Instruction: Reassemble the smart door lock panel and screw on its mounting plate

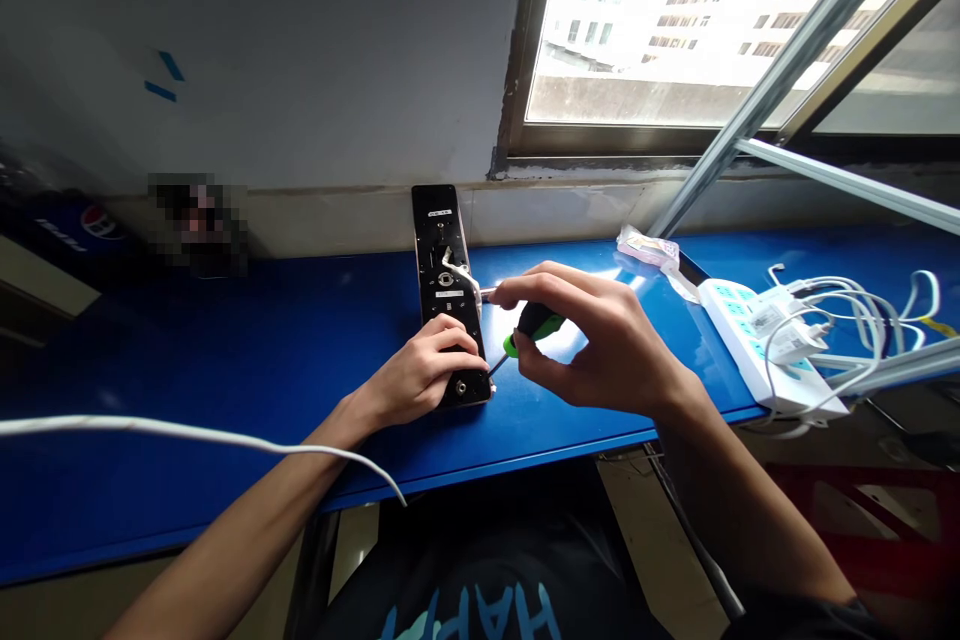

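Note:
A long, narrow black panel (442, 240) with several small fittings and pale labels lies on the blue table, its far end by the wall. My left hand (424, 365) rests over its near part, fingers bent across the surface and holding it. A green and black screwdriver (536, 323) is in the grip of my right hand (592, 335). Its thin shaft slants down to the left, and the tip is at the panel's lower right edge; I cannot make out what it touches. A short white cable (461, 272) lies on the panel, running to its right side near my right index finger.
On the right of the blue table (225, 340) a white power strip (739, 320) holds plugs and tangled white cables. A pink and white packet (646, 248) lies by the metal frame (720, 155). Another white cable (187, 432) crosses above my left forearm. A Pepsi-marked item (82, 223) stands far left.

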`<state>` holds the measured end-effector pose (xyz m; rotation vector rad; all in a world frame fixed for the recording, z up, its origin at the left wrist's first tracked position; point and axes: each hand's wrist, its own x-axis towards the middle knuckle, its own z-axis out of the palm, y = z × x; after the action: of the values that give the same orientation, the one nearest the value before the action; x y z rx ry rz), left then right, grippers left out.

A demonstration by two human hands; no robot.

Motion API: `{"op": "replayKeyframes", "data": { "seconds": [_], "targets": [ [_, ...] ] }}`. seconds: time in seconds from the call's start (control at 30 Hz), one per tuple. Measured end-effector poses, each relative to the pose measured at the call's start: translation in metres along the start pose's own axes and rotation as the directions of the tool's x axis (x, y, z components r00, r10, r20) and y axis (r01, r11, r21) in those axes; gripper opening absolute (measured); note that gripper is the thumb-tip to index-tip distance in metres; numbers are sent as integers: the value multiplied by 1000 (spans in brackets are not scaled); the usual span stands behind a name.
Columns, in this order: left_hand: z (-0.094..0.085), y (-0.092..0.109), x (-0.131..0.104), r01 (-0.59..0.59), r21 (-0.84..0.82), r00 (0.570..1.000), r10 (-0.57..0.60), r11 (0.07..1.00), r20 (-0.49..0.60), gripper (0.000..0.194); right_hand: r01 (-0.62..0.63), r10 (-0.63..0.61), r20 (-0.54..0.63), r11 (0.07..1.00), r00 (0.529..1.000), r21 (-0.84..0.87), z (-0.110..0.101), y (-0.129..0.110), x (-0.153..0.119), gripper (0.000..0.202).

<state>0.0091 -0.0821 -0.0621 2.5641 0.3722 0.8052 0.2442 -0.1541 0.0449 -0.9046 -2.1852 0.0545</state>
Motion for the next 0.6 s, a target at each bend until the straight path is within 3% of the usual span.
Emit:
{"op": "replayKeyframes", "data": {
  "seconds": [0.5, 0.6],
  "targets": [
    [6, -4, -4, -25, 10, 999, 25, 1000, -19, 43, -6, 2, -42, 997, 999, -81, 4, -3, 3, 22],
    [6, -2, -3, -30, 22, 999, 31, 999, -15, 45, 7, -6, 28, 999, 1000, -31, 1, -4, 4, 32]
  ]
}}
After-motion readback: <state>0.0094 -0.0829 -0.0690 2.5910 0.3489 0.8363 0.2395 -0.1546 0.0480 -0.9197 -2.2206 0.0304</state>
